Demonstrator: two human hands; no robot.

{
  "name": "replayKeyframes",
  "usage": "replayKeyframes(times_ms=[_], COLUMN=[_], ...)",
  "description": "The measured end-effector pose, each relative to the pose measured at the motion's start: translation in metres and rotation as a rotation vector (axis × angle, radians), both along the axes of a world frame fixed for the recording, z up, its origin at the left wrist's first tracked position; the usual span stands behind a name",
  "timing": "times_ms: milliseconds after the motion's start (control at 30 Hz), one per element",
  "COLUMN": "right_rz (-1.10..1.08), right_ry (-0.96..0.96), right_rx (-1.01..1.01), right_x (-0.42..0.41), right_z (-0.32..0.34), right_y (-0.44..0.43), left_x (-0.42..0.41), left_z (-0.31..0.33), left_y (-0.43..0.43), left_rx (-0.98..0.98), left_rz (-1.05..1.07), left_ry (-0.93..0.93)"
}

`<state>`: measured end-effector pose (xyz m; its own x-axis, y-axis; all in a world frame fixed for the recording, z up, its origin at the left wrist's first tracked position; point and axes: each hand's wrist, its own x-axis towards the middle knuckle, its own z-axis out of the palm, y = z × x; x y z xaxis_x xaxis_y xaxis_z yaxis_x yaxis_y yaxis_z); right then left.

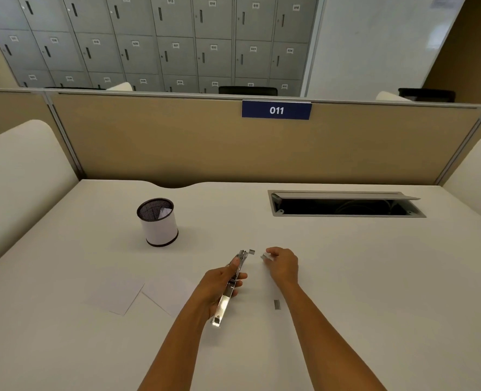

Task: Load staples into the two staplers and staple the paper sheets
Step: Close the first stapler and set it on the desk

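Head view shows the chrome stapler [229, 289] lifted just above the white desk [346, 277], swung open along its length, and the risk sits right at the far end: the right hand [283, 265] pinches a small strip of staples [265, 257] near the open channel but clear of it, and if that strip goes in crooked or snaps in the pinch, it could jam or scatter. A second loose strip [276, 304] lies on the desk between the forearms, and a small grey piece [251, 252] rests just beyond the stapler's tip; either could be swept away by a wrist. The left hand [219, 286] wraps the stapler's middle, fingers closed around it with the thumb stretched forward along the top, so a slip there could let the sprung halves snap together. Right thumb and fingertips sit nearly together, clamped on the strip. Two paper sheets [137, 296] lie flat to the left, overlapping slightly, untouched. A mesh cup [158, 222] stands farther back. Only one stapler is visible.
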<state>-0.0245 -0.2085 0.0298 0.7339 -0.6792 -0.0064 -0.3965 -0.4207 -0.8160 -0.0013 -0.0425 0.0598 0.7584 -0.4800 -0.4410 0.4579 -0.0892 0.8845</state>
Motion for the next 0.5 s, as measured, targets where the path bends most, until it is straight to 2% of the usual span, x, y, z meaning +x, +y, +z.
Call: replayKeyframes(times_ms=[100,233,400,500], right_rz=[0.130,0.177,0.196,0.222], right_ry=[0.074,0.139,0.098,0.078], right_rx=[-0.159,-0.313,-0.339,-0.307], right_x=[0.004,0.011,0.020,0.025], right_z=[0.000,0.002,0.004,0.003], right_y=[0.002,0.002,0.001,0.003], left_x=[-0.001,0.000,0.001,0.002], left_z=[-0.006,-0.012,-0.024,-0.028], left_y=[-0.002,-0.003,-0.006,-0.010], left_rx=[0.110,0.192,0.289,0.365], left_rz=[0.035,0.045,0.087,0.070], left_ry=[-0.099,-0.158,-0.234,-0.339])
